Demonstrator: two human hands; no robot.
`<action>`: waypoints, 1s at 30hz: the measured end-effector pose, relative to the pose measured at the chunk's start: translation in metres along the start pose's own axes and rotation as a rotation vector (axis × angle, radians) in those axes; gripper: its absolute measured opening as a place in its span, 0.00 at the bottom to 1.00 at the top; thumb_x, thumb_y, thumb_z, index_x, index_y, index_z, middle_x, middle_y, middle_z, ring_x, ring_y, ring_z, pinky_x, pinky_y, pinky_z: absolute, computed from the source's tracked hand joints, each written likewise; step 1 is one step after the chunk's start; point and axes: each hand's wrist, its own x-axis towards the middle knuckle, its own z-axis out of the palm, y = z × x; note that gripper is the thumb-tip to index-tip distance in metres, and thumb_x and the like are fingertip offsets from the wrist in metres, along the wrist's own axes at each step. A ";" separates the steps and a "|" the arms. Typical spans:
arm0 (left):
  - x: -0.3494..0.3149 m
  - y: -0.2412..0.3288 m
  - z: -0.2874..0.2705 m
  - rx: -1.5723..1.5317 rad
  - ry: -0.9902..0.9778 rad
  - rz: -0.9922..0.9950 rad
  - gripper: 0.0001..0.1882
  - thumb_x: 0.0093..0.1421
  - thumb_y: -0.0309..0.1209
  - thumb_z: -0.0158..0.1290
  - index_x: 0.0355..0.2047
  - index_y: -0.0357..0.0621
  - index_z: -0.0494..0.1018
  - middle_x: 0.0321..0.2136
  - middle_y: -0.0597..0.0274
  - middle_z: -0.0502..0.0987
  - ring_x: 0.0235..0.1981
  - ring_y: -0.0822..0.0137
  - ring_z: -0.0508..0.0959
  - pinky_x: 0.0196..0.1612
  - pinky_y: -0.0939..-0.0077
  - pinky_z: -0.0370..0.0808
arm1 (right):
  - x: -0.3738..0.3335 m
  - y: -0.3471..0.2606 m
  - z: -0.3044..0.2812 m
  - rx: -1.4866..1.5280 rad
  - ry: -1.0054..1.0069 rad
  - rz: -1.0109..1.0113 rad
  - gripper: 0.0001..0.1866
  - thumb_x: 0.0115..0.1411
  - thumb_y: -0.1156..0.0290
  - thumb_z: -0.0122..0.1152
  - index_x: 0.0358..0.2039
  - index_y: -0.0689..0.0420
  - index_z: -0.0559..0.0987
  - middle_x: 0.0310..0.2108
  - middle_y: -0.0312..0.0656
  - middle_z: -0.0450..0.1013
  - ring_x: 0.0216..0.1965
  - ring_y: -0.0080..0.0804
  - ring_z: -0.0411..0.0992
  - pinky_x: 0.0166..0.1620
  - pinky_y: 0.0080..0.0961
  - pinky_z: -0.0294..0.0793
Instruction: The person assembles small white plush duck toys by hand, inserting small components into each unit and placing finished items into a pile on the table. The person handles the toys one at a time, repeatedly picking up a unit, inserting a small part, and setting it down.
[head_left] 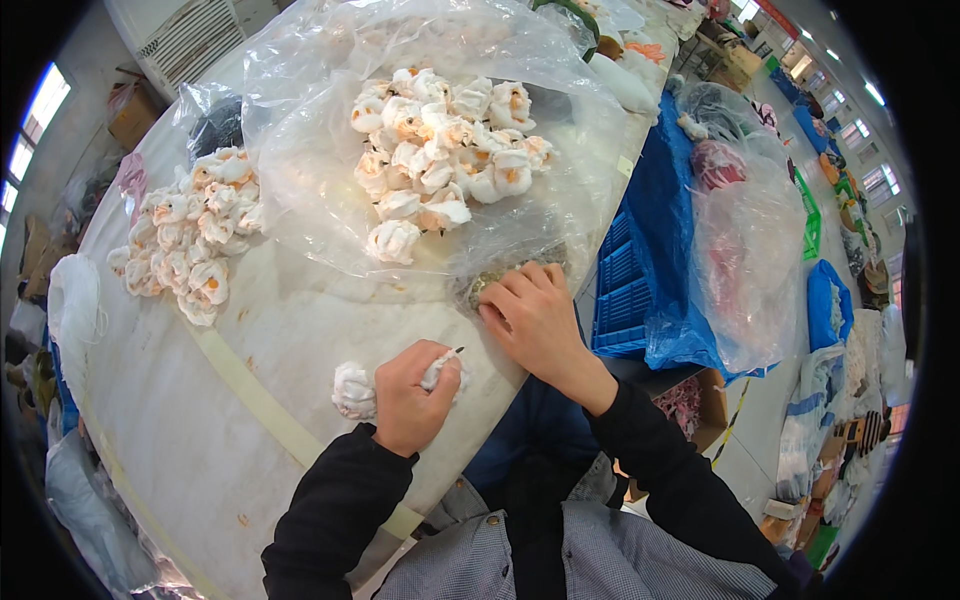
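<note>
My left hand [412, 398] is closed around a white fabric flower [437, 374], and a short dark stem tip sticks out above the thumb. Touching or just beside that fist, another white flower [353, 391] lies on the table. My right hand [535, 318] is over a small heap of greenish bits [487, 285] at the table's right edge. Its fingers are bent and drawn together, and whatever is between the fingertips is hidden. Beyond the hands, a pile of cream-white flowers with orange centres [440, 160] rests on clear plastic sheeting [310, 205].
Another heap of white flowers [190, 225] sits at the left of the pale table [270, 340]. Right of the table stands a blue crate [617, 290] with a blue liner and a clear bag [745, 260] of pinkish contents. An open carton [710, 405] is below.
</note>
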 end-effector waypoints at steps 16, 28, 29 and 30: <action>-0.001 0.005 -0.005 -0.053 -0.046 0.105 0.05 0.61 0.24 0.59 0.37 0.38 0.81 0.27 0.55 0.79 0.25 0.61 0.80 0.30 0.71 0.74 | -0.019 -0.031 -0.020 1.556 -0.276 0.659 0.08 0.70 0.72 0.64 0.41 0.64 0.80 0.33 0.38 0.78 0.32 0.21 0.74 0.38 0.21 0.76; -0.001 0.002 -0.003 -0.007 -0.056 0.149 0.05 0.61 0.25 0.59 0.37 0.37 0.81 0.27 0.54 0.79 0.26 0.59 0.79 0.32 0.70 0.74 | -0.018 -0.036 -0.032 1.252 -0.306 0.632 0.07 0.68 0.73 0.66 0.42 0.63 0.81 0.34 0.38 0.79 0.33 0.21 0.77 0.38 0.21 0.77; -0.001 0.001 -0.003 -0.002 -0.051 0.149 0.06 0.61 0.25 0.59 0.37 0.36 0.81 0.26 0.55 0.78 0.26 0.60 0.79 0.32 0.70 0.73 | -0.017 -0.039 -0.034 1.106 -0.280 0.602 0.07 0.68 0.73 0.66 0.42 0.63 0.81 0.34 0.39 0.79 0.33 0.22 0.78 0.37 0.21 0.77; -0.001 0.000 -0.001 -0.007 -0.048 0.154 0.05 0.61 0.25 0.59 0.37 0.37 0.81 0.27 0.54 0.79 0.27 0.58 0.80 0.32 0.69 0.74 | -0.018 -0.039 -0.034 1.014 -0.263 0.514 0.07 0.67 0.73 0.66 0.41 0.63 0.81 0.34 0.39 0.79 0.34 0.22 0.78 0.38 0.21 0.78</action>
